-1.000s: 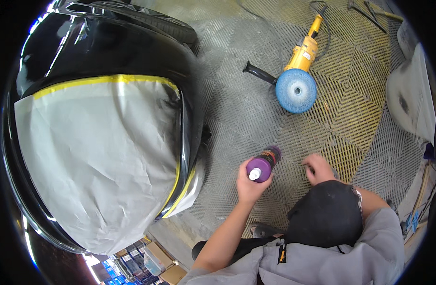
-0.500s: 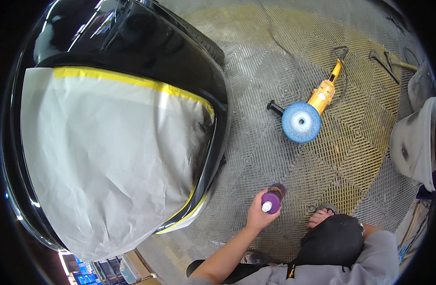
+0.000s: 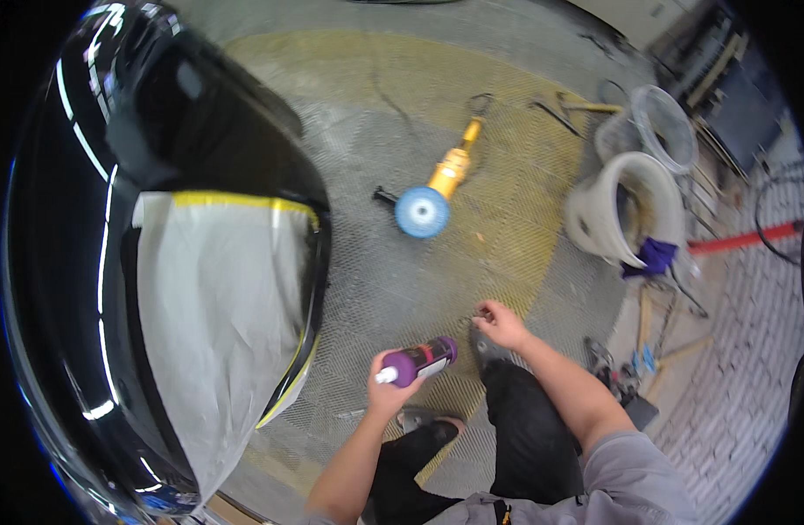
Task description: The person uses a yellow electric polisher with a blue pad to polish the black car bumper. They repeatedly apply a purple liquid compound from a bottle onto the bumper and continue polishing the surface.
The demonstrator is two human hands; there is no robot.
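Note:
In my left hand [image 3: 387,385] is a purple squeeze bottle [image 3: 419,363] with a white cap, its fingers closed round the bottle's side. The bottle is tilted, cap toward the lower left. To its right, over my foot, my right hand [image 3: 500,325] is in the air with its fingers curled in; I see nothing in them. On the floor ahead lies a yellow power polisher [image 3: 451,172] with its blue-and-white round pad [image 3: 422,212] face up and a black side handle. At left is a glossy black car body [image 3: 244,122], partly covered by grey masking paper [image 3: 222,289] edged with yellow tape [image 3: 240,201].
Two whitish buckets stand on the right, the nearer bucket [image 3: 586,214] with a purple cloth [image 3: 653,257] over its rim. A hammer-like tool [image 3: 592,107] lies beyond. A red bar [image 3: 747,238] reaches toward a white brick wall [image 3: 752,350]. The floor is ridged tile [image 3: 507,254].
My view has swung to the right, so the car, polisher and buckets appear further left. My right hand has come into view. The bottle, still in my left hand, has tipped more sideways.

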